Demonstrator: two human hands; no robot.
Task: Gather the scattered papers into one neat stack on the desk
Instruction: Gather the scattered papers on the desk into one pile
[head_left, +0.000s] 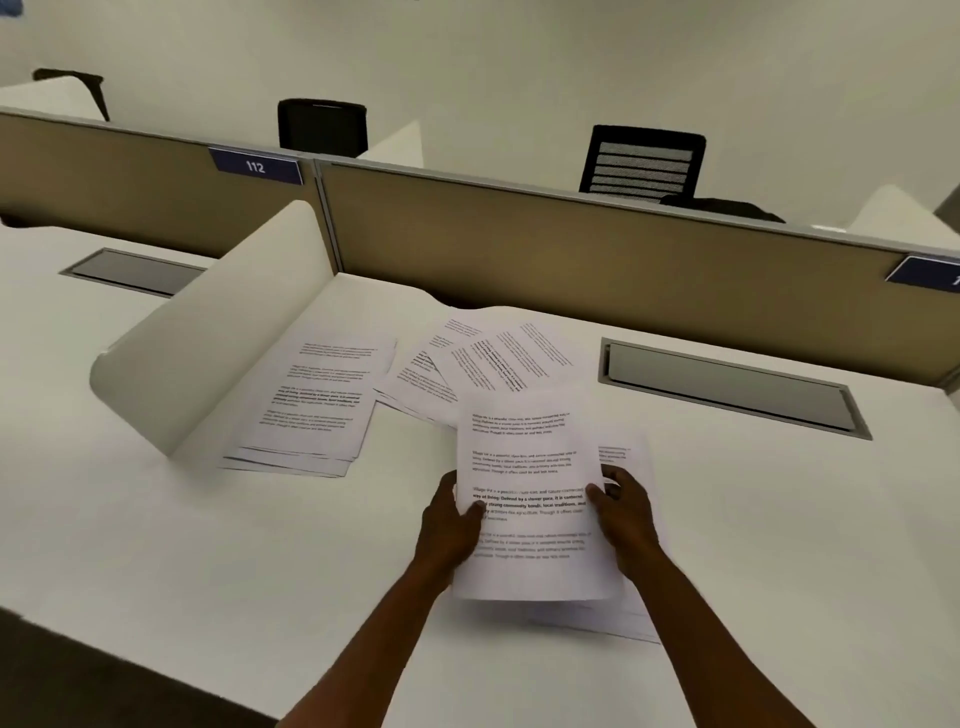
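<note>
On the white desk (727, 545), close to its near edge, I see both hands closed on one bundle of printed sheets (530, 499). My left hand (451, 530) grips the bundle's left edge with the thumb lying over the text. My right hand (626, 514) grips the right edge the same way, thumb on top and fingers curled behind. The bundle is tilted up off the surface, its top edge leaning away from me. Its front page is white with four blocks of black type; the third block down is in bold. How many sheets the bundle holds I cannot tell.

Under it, a few more sheets (631, 457) lie flat on the desk, their edges showing past my right hand and below the bundle.

I count two other groups of paper. One is a loose pile (317, 405) on the left, just beside the curved white divider (208, 332), its lower edges fanned so several sheets show. The other is a messy spread (488, 358) farther back in the middle, pages turned at different angles and overlapping, near the tan partition (571, 244).

Two grey cable hatches (727, 389) are set into the desktops, one on each side of the divider. Beyond the partition I count three black chairs (644, 161). A blue tag (255, 166) on the partition reads 112.
</note>
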